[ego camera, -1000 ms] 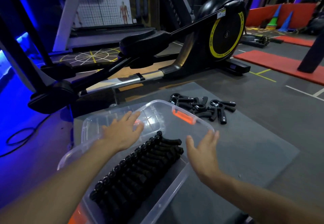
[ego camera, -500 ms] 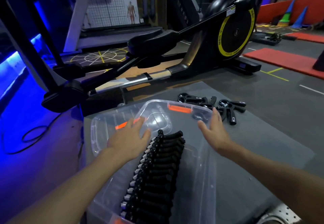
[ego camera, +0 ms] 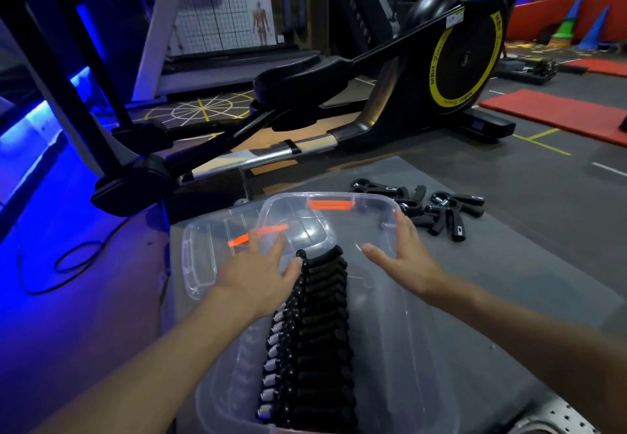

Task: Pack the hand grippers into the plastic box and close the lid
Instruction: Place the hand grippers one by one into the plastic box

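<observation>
We see the clear plastic box [ego camera: 424,348] at near centre, on a grey mat [ego camera: 526,280], open at the top. A packed row of black hand grippers [ego camera: 319,331] runs near to far through it, left of its middle, springs on the row's left side. The box's orange latch [ego camera: 330,204] sits on the far rim. The lid [ego camera: 200,257] lies flat just beside the box's far left corner, its own orange clip [ego camera: 258,234] partly seen through the box wall. Left hand [ego camera: 254,277] is over the box's far left part, fingers straight and apart, holding nothing; the thumb tip is just beside the far end of the row, contact we cannot tell. Right hand [ego camera: 403,260] is over the far right part, fingers spread and straight, holding nothing, fingertips at the far right rim. A loose pile of grippers [ego camera: 441,209] lies on the mat just past the far right corner. Beyond it: a black elliptical trainer [ego camera: 458,60] with a yellow ring, a red floor mat [ego camera: 559,114] far right, a looped cable [ego camera: 68,264] on the blue-lit floor at left.
</observation>
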`<move>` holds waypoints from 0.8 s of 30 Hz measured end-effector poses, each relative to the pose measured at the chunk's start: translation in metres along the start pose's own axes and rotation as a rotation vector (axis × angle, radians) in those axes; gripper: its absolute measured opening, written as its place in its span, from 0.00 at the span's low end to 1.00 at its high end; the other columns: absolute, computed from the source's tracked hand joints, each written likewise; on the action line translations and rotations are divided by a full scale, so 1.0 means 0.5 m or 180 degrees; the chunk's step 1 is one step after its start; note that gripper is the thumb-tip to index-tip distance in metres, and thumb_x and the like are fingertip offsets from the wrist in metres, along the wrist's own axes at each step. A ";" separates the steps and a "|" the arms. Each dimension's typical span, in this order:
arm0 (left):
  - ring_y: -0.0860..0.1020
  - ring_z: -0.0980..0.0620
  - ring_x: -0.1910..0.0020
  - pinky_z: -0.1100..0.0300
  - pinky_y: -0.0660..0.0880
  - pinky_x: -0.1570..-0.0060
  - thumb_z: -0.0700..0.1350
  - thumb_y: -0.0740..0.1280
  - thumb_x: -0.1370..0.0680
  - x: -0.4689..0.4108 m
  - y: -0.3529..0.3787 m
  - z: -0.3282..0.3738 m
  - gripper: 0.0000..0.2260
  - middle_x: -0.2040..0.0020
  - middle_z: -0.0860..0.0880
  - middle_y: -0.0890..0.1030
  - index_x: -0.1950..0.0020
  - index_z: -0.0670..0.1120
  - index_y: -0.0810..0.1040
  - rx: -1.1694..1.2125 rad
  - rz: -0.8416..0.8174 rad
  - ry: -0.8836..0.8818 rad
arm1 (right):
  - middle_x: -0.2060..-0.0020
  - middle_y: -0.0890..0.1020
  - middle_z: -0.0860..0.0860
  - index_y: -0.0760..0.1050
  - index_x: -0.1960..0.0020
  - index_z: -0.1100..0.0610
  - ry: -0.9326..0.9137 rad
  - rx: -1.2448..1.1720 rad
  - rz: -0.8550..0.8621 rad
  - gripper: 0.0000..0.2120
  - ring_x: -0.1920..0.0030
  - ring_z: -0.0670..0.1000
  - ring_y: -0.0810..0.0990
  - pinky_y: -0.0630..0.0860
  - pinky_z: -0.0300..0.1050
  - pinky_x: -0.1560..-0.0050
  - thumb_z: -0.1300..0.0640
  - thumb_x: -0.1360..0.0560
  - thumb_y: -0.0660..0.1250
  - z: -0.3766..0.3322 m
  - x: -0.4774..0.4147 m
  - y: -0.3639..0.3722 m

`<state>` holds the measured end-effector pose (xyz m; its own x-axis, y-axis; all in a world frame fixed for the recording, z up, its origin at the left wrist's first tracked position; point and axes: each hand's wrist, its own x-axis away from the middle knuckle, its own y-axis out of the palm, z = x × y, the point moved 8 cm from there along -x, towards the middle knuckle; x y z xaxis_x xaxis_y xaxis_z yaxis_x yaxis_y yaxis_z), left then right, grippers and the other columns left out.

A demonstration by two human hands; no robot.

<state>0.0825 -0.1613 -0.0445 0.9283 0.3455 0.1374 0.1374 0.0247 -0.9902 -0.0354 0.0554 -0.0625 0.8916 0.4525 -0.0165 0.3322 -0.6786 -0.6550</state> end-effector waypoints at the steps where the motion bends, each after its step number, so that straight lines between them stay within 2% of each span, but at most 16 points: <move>1: 0.72 0.32 0.34 0.44 0.73 0.41 0.63 0.45 0.19 0.008 -0.002 0.000 0.27 0.21 0.36 0.49 0.21 0.57 0.46 0.0011 -0.0009 0.0006 | 0.21 0.43 0.46 0.37 0.21 0.50 -0.0059 -0.0006 -0.0089 0.50 0.22 0.46 0.45 0.51 0.52 0.23 0.32 0.29 0.64 -0.003 -0.014 0.000; 3: 0.69 0.32 0.33 0.43 0.72 0.40 0.61 0.45 0.17 0.018 0.000 -0.003 0.26 0.22 0.35 0.51 0.21 0.54 0.48 -0.0061 -0.0186 -0.0033 | 0.21 0.44 0.45 0.39 0.21 0.49 -0.0159 0.0030 -0.0231 0.49 0.22 0.45 0.46 0.51 0.51 0.23 0.31 0.29 0.63 -0.004 -0.034 0.006; 5: 0.71 0.34 0.34 0.45 0.71 0.41 0.62 0.45 0.18 0.014 -0.014 -0.006 0.27 0.24 0.35 0.56 0.22 0.53 0.53 -0.0148 -0.0275 -0.0150 | 0.21 0.46 0.45 0.41 0.21 0.49 -0.0213 0.0036 -0.0245 0.45 0.22 0.46 0.48 0.51 0.47 0.25 0.34 0.26 0.62 0.000 -0.045 0.007; 7: 0.74 0.37 0.37 0.46 0.72 0.44 0.63 0.46 0.19 -0.010 -0.051 0.017 0.26 0.28 0.39 0.65 0.24 0.55 0.57 -0.0198 -0.0013 -0.0069 | 0.22 0.52 0.46 0.44 0.21 0.49 -0.0178 -0.0104 -0.0178 0.39 0.23 0.47 0.53 0.54 0.45 0.27 0.39 0.23 0.60 0.016 -0.058 -0.004; 9: 0.73 0.38 0.36 0.45 0.71 0.43 0.64 0.46 0.20 -0.048 -0.088 0.069 0.26 0.30 0.43 0.68 0.25 0.55 0.59 -0.0194 0.0345 0.0214 | 0.24 0.61 0.47 0.45 0.21 0.49 0.0016 -0.0352 -0.0145 0.35 0.27 0.48 0.62 0.60 0.45 0.30 0.40 0.21 0.57 0.041 -0.073 -0.025; 11: 0.71 0.40 0.34 0.43 0.69 0.40 0.64 0.47 0.21 -0.087 -0.118 0.137 0.25 0.30 0.44 0.69 0.26 0.56 0.61 0.0002 0.0655 0.0534 | 0.30 0.70 0.48 0.46 0.21 0.51 0.0205 -0.0487 -0.0006 0.33 0.33 0.48 0.70 0.65 0.43 0.37 0.42 0.20 0.56 0.074 -0.091 -0.054; 14: 0.64 0.41 0.28 0.39 0.63 0.34 0.65 0.47 0.21 -0.155 -0.126 0.232 0.26 0.26 0.45 0.66 0.26 0.57 0.60 0.0138 0.0743 0.0796 | 0.40 0.75 0.49 0.52 0.22 0.55 0.0427 -0.0332 0.0328 0.30 0.40 0.50 0.74 0.65 0.41 0.43 0.46 0.19 0.57 0.155 -0.124 -0.100; 17: 0.53 0.42 0.21 0.34 0.48 0.28 0.67 0.45 0.21 -0.234 -0.104 0.309 0.29 0.20 0.45 0.56 0.22 0.58 0.55 0.0125 0.0502 0.0951 | 0.44 0.76 0.51 0.57 0.25 0.57 0.0741 -0.0176 0.0567 0.28 0.45 0.49 0.73 0.64 0.39 0.46 0.48 0.20 0.60 0.261 -0.158 -0.134; 19: 0.49 0.42 0.21 0.33 0.42 0.27 0.68 0.43 0.21 -0.288 -0.089 0.339 0.30 0.20 0.45 0.55 0.22 0.57 0.54 0.0120 0.0382 0.0942 | 0.49 0.75 0.51 0.61 0.28 0.61 0.0947 -0.0085 0.0677 0.26 0.48 0.51 0.73 0.66 0.42 0.47 0.50 0.21 0.63 0.328 -0.185 -0.151; 21: 0.50 0.42 0.21 0.33 0.42 0.27 0.68 0.43 0.22 -0.329 -0.069 0.352 0.30 0.20 0.45 0.56 0.22 0.57 0.55 0.0148 0.0181 0.0848 | 0.49 0.76 0.54 0.62 0.30 0.62 0.1115 0.0008 0.0713 0.31 0.47 0.56 0.75 0.71 0.49 0.45 0.44 0.24 0.65 0.380 -0.210 -0.161; 23: 0.56 0.41 0.23 0.32 0.47 0.28 0.69 0.44 0.23 -0.350 -0.048 0.359 0.31 0.22 0.45 0.60 0.24 0.56 0.57 0.0116 0.0023 0.0756 | 0.38 0.74 0.57 0.60 0.27 0.57 0.1279 0.0065 0.0675 0.42 0.37 0.59 0.73 0.71 0.56 0.37 0.33 0.32 0.64 0.432 -0.236 -0.161; 24: 0.59 0.41 0.24 0.31 0.50 0.29 0.70 0.44 0.23 -0.355 -0.039 0.360 0.32 0.23 0.46 0.62 0.24 0.56 0.58 0.0062 0.0001 0.0731 | 0.34 0.72 0.57 0.59 0.26 0.55 0.1337 0.0085 0.0660 0.45 0.34 0.59 0.70 0.69 0.58 0.34 0.31 0.33 0.64 0.453 -0.249 -0.159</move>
<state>-0.1470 -0.0541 -0.0538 0.9829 0.1228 0.1369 0.1325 0.0436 -0.9902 -0.2426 0.1839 -0.1793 0.9875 0.0319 0.1545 0.1309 -0.7123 -0.6896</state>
